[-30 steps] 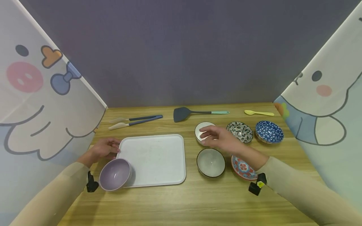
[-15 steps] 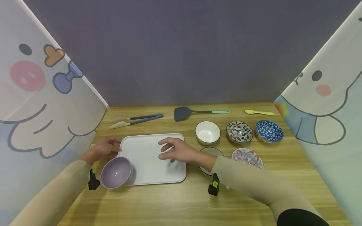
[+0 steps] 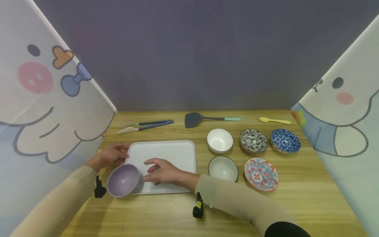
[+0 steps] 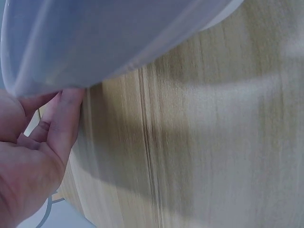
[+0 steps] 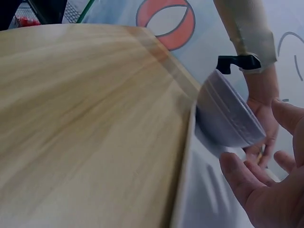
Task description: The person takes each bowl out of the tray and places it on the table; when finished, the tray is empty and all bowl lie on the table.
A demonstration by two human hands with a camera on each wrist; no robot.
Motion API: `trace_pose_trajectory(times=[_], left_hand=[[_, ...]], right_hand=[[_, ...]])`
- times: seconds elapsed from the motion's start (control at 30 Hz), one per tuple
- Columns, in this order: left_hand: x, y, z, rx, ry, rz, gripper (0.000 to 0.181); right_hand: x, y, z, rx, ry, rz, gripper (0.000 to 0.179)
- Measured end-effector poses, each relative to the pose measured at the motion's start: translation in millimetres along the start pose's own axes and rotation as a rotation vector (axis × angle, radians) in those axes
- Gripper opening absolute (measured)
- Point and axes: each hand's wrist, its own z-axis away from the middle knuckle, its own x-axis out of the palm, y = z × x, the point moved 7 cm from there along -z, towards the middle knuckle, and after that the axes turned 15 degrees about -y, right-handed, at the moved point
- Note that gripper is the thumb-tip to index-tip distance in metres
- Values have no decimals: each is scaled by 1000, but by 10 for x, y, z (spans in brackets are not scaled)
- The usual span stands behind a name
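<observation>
A lilac bowl (image 3: 123,180) sits over the near left corner of a white tray (image 3: 168,149), overhanging its edge in the head view. My left hand (image 3: 112,154) is at the tray's left edge just beyond the bowl, thumb and bent fingers at the rim; the bowl (image 4: 95,38) hides the fingertips in the left wrist view. Over the tray, my right hand (image 3: 163,171) holds nothing, its fingers and thumb spread apart toward the bowl. In the right wrist view the thumb and fingers (image 5: 240,178) stand close to the bowl's outer side (image 5: 228,114).
Right of the tray stand a white bowl (image 3: 219,141), a grey bowl (image 3: 223,168), a black-and-white patterned bowl (image 3: 253,141), a blue patterned bowl (image 3: 285,141) and a red patterned dish (image 3: 261,174). Behind lie tongs (image 3: 145,126), a spatula (image 3: 193,119) and a yellow spoon (image 3: 274,120).
My right hand has swept left from above the white bowl, across the tray, to beside the lilac bowl. The left hand has kept its place at the tray's edge.
</observation>
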Motion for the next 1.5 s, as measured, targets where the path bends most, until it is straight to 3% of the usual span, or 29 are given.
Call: trace_pose_trajectory(times=[0.37, 0.73, 0.97, 1.5], left_hand=[[32, 42, 26, 0, 3, -23, 56], [38, 31, 21, 9, -1, -19, 56], [41, 43, 21, 16, -2, -16, 56], [44, 60, 27, 4, -1, -6, 57]], right_hand=[[158, 165, -242, 15, 11, -12, 70], [213, 180, -308, 31, 31, 23, 71], [263, 186, -333, 19, 18, -66, 73], [295, 214, -296, 39, 115, -220, 70]])
